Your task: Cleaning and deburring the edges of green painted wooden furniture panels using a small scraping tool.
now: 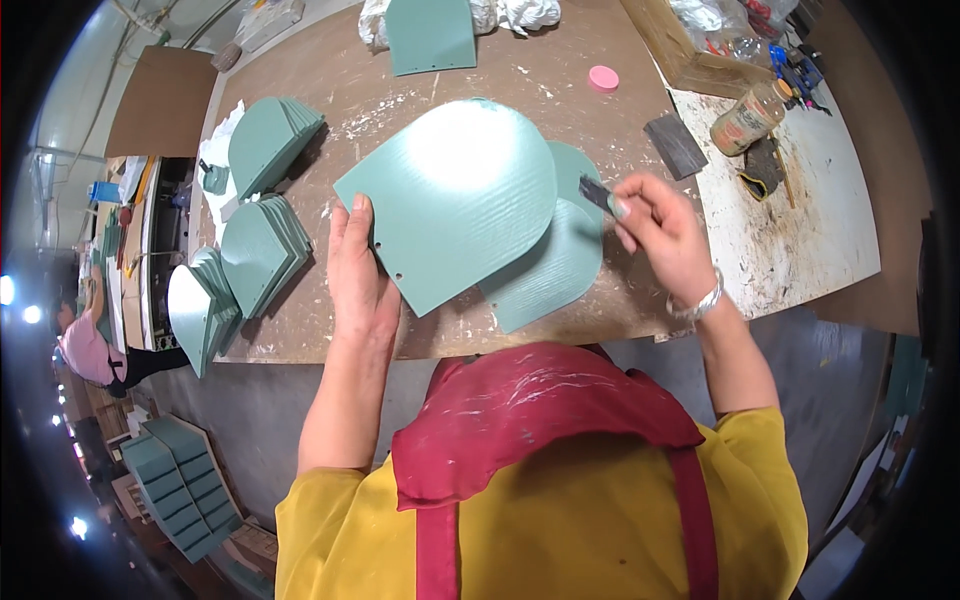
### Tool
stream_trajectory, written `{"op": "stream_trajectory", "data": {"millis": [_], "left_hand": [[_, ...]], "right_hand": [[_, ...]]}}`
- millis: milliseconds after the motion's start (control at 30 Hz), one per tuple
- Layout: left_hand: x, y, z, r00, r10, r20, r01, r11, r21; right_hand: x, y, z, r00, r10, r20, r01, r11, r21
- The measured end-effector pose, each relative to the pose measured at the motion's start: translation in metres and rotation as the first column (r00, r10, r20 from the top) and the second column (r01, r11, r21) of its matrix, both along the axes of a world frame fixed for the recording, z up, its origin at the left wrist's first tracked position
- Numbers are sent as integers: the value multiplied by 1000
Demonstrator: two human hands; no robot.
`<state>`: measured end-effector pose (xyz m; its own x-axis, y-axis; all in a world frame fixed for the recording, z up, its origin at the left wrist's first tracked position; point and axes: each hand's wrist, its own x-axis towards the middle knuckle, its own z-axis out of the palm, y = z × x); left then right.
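Note:
My left hand (360, 275) grips a pale green panel (440, 225) by its straight, holed edge, thumb on top. The panel has one rounded end and is tilted above the table, its glossy face catching the light. Beneath it, partly covered, lies a second green panel (550, 270) of like shape. My right hand (665, 230) is closed on a small dark flat piece (595, 192), pinched between thumb and fingers. That piece is just right of the raised panel's rounded end, over the lower panel; whether it touches either one I cannot tell.
Stacks of green panels (262, 245) stand at the table's left. Another panel (432, 40) leans on white wrapping at the back. On the right are a pink lid (603, 79), a dark block (676, 146), a bottle (748, 120) and a wooden box (690, 50). A person (90, 345) is far left.

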<state>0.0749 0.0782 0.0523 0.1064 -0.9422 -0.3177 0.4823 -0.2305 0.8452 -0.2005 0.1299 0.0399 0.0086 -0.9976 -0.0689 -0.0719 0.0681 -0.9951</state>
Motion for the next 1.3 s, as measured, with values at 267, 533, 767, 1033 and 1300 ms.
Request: {"op": "stream_trajectory", "data": {"millis": [267, 533, 767, 1033, 1300], "left_hand": [[-15, 3, 9, 996, 45, -72, -49, 997, -54], [-18, 6, 3, 991, 50, -125, -63, 992, -105], [-13, 6, -3, 986, 64, -151, -77, 994, -79], [-12, 9, 1, 977, 158, -140, -170, 983, -72], [-10, 14, -3, 982, 48, -182, -69, 991, -112]], "right_hand": [[44, 39, -5, 995, 54, 78, -58, 997, 50], [65, 41, -6, 983, 148, 107, -156, 985, 74], [66, 40, -14, 992, 23, 122, -37, 993, 109], [59, 35, -33, 985, -38, 166, 32, 999, 40], [56, 2, -7, 825, 12, 565, -15, 1000, 2]]}}
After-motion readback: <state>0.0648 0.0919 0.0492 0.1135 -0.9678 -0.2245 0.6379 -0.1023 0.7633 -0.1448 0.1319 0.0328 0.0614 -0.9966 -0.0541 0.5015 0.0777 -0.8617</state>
